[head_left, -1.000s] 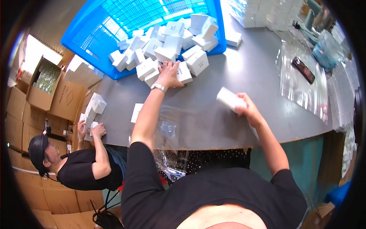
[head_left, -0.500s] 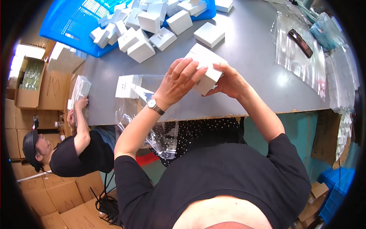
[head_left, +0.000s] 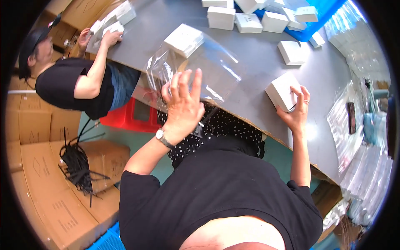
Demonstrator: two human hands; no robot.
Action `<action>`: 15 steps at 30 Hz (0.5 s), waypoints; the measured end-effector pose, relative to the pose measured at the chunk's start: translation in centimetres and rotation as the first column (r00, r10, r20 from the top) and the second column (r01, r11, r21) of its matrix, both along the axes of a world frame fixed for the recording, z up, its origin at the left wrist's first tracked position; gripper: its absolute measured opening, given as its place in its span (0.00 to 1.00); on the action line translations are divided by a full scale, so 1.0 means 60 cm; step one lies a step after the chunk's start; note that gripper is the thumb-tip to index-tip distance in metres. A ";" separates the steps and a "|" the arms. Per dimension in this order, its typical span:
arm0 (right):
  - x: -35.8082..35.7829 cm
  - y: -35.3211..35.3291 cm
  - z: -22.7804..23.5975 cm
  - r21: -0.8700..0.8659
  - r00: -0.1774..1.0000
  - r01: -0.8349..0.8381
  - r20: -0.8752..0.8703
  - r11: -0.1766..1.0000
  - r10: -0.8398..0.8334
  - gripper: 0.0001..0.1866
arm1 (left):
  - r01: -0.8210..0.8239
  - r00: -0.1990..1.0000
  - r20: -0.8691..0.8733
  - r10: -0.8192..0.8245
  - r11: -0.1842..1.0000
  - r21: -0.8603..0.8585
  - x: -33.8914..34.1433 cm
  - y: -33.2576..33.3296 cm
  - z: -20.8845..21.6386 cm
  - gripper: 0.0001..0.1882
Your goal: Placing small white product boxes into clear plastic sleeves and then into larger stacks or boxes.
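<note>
My right hand grips a white cardboard box near the table's front edge, thumb on the near side and fingers over the top. Whether this is one box or a stack, I cannot tell. My left hand, with a wristwatch on the wrist, is open, its fingers stretched out over a clear plastic bag. The bag lies partly over the table edge. At its far end sit white boxes, seemingly inside the bag.
Several loose white boxes lie at the back by a blue basket. A phone rests on clear plastic bags at the right. On the left a co-worker handles white boxes. Cardboard cartons stand behind.
My view has turned. Both hands held white boxes together; now my left hand has let go and moved left to the plastic bag, while my right hand keeps its hold at the table.
</note>
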State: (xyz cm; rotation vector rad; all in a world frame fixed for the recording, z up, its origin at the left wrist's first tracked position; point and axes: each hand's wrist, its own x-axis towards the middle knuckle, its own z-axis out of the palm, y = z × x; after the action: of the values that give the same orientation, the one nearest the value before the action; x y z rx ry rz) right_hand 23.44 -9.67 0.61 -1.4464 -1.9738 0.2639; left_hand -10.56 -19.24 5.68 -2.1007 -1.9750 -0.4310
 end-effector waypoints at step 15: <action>-0.416 0.040 -0.001 0.133 0.737 -0.640 -0.171 0.757 0.654 0.39 | -0.085 0.795 0.572 -0.200 0.897 0.433 -0.010 0.009 0.029 0.07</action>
State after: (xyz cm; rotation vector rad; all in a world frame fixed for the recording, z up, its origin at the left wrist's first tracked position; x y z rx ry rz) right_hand -1.53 -7.26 0.55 -0.5949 -2.2179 0.6227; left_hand -11.15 -18.72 7.43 -1.8565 -1.8330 -1.5804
